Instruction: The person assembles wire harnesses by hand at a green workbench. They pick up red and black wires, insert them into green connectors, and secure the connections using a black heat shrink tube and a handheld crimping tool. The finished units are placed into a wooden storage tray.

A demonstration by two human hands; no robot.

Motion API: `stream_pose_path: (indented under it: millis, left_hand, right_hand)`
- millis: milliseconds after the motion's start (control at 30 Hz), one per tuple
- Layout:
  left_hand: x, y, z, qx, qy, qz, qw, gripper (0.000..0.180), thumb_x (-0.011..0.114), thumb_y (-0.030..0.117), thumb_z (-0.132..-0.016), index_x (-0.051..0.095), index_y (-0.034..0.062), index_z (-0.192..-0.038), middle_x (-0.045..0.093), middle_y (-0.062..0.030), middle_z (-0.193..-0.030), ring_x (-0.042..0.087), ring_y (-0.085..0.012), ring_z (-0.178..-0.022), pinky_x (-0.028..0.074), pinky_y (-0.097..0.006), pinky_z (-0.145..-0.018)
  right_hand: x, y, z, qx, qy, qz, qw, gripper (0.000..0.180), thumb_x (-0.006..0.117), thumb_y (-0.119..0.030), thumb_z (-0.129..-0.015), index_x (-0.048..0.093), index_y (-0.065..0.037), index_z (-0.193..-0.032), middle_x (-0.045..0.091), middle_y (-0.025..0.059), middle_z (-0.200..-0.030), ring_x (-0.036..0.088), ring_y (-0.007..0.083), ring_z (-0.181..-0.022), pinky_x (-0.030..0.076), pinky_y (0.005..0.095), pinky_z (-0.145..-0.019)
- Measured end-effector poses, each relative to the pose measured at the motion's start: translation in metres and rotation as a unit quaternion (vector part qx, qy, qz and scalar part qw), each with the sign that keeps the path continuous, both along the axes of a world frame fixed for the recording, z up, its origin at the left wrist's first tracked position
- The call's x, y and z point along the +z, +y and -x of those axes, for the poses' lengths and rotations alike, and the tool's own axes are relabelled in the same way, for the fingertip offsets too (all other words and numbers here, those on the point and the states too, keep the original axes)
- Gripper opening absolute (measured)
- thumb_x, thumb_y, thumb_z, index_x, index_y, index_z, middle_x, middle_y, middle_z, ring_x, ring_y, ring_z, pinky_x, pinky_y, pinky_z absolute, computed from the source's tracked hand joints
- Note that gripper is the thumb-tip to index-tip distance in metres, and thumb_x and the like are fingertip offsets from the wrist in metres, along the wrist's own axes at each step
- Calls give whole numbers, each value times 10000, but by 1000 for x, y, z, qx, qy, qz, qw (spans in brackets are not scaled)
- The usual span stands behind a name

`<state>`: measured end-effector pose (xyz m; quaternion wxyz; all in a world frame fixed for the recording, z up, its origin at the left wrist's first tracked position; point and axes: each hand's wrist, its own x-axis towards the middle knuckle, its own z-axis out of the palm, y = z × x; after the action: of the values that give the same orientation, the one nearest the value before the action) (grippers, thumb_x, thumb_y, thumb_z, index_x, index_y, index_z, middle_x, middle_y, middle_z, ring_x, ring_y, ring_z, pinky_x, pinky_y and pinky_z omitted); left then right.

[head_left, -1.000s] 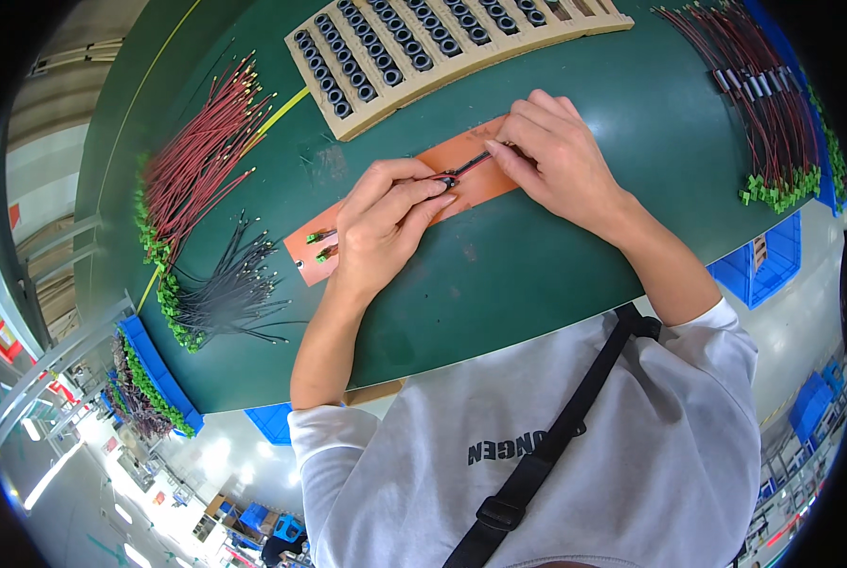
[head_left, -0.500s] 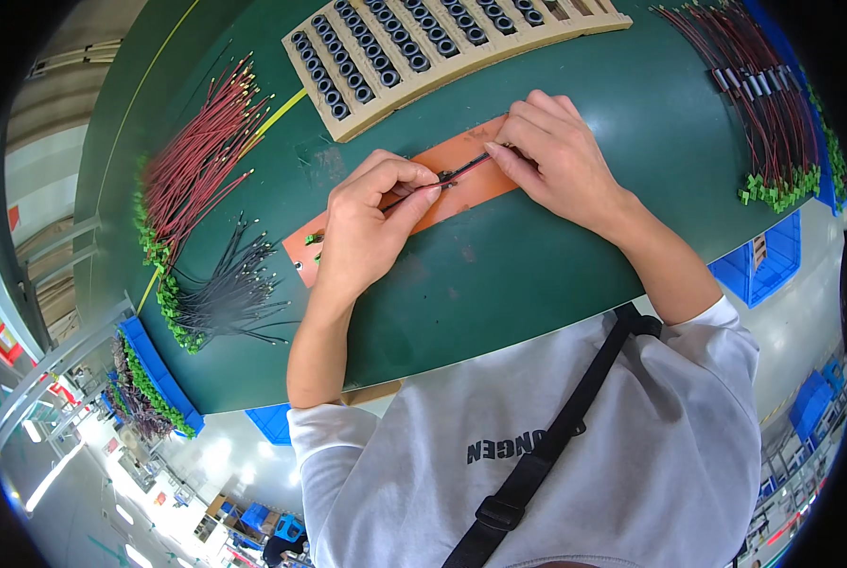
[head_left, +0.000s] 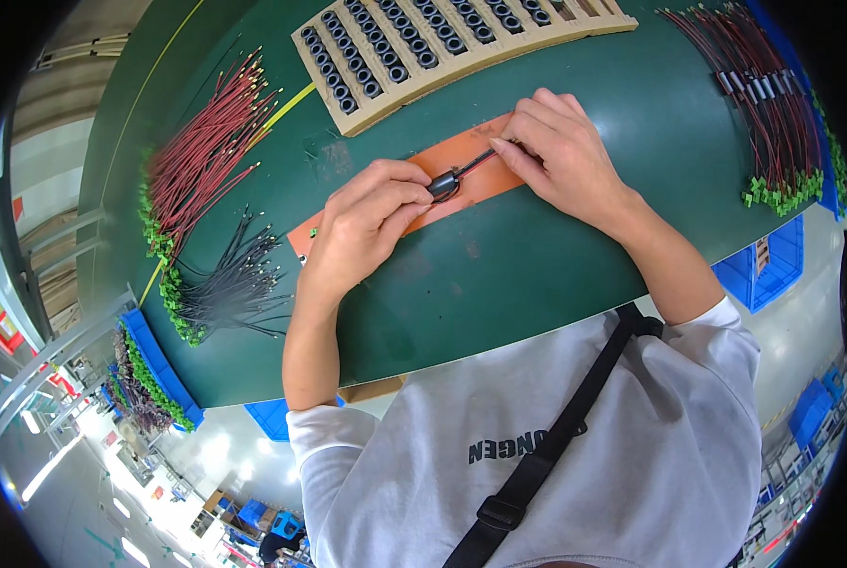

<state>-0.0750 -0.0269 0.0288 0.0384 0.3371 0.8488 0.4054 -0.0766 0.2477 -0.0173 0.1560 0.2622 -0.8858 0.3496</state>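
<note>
My left hand (head_left: 371,213) pinches a black cylindrical sleeve (head_left: 442,186) between thumb and fingers, just above an orange board (head_left: 494,183). A thin pair of red and black wires (head_left: 477,161) runs out of the sleeve toward the upper right. Its other end is gripped by my right hand (head_left: 564,151), thumb against curled fingers. The wires look straight between both hands. A small green connector (head_left: 314,232) shows on the board beside my left wrist; my left hand hides the board's middle-left part.
A beige tray (head_left: 371,117) with rows of black ring-shaped parts lies at the back. Red wires (head_left: 196,142) and black wires (head_left: 234,279) with green connectors lie left. Finished-looking bundles with grey sleeves (head_left: 755,83) lie right. Blue bins (head_left: 774,270) stand below the green table's (head_left: 537,275) edge.
The black sleeve now shows in my left fingers, around the wires, where before only wires were visible. My left hand has shifted slightly; my right hand stays nearly in place.
</note>
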Motion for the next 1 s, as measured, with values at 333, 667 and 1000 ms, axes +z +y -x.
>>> stream_pose_path:
  millis: [333,667,1000]
  left_hand:
    - [-11,3,-6,56,115,7,992,134,780,-54,-828,720,-32,-946,748,-135,-975,736,-231,-828,613,-308,-728]
    - [-16,6,-8,39,190,23,981,181,797,-70,-771,707,-25,-921,732,-124,-930,728,-270,-846,594,-353,-728]
    - [-23,7,-12,60,144,-19,988,197,816,-27,-758,709,-10,-922,732,-113,-997,706,-288,-904,578,-371,-768]
  right_hand:
    - [3,0,0,-2,3,-9,1000,117,724,-125,-900,642,-56,-855,575,50,-811,549,242,-819,433,374,-771]
    - [2,-1,-1,-4,6,-8,1000,129,726,-125,-897,630,-57,-845,574,49,-811,549,244,-816,433,374,-769]
    - [1,-1,0,3,10,-5,1000,122,730,-119,-895,639,-51,-851,565,49,-801,539,246,-803,430,377,-756]
